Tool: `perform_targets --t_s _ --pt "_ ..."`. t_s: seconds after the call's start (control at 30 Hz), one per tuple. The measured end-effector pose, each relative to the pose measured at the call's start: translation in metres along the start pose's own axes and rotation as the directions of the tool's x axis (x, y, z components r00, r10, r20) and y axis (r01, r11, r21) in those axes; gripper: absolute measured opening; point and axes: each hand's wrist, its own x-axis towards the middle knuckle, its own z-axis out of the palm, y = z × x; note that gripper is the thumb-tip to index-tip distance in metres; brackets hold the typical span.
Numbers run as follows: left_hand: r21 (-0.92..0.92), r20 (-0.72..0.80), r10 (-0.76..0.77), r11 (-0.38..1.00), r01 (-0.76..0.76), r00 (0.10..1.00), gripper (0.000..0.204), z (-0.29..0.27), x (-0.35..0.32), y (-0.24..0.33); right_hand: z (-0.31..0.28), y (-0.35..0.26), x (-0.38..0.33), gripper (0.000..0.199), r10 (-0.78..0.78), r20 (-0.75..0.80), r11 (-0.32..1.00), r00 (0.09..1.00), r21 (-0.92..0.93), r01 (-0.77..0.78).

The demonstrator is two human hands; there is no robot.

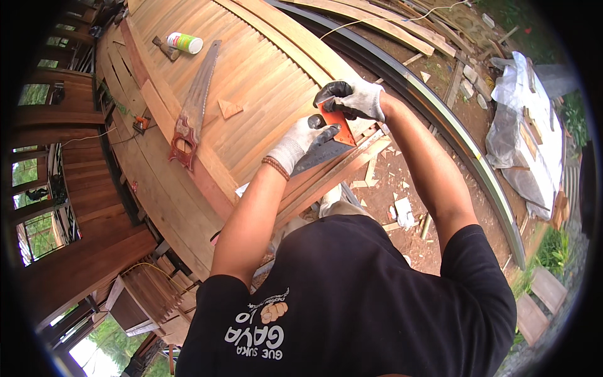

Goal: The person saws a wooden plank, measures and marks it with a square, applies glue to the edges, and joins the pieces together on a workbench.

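Observation:
At the near right corner of a slatted wooden panel [264,81], a tool that looks like a carpenter's square, with an orange arm [343,131] and a dark flat blade [321,157], is between my hands. My left hand [303,139], in a white glove with dark fingertips, grips it where the orange arm and blade lie close. Gloved the same way, my right hand [352,99] pinches the orange arm's upper end, its fingers curled. The fingers hide part of the tool. A handsaw [196,107] with a reddish handle lies on the panel, left of a small triangular wood offcut [230,109].
A white and green can [184,43] and a wooden-handled tool [165,49] lie at the panel's far left. Dark metal channels [440,119] curve past on the right. Wood scraps litter the ground [402,188]; plastic sheeting [524,125] covers a pile farther right.

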Motion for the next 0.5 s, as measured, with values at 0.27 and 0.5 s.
perform_targets --t_s 0.27,0.5 --pt "0.345 -0.186 0.329 0.904 -0.252 0.926 0.048 -0.011 0.114 -0.018 -0.007 0.118 -0.025 0.024 0.179 -0.775 0.905 0.606 0.371 0.208" --pt "0.619 -0.320 0.286 0.785 -0.029 0.903 0.046 -0.011 0.167 -0.031 0.098 0.260 -0.143 0.021 0.526 -0.680 0.719 0.511 0.676 0.161"
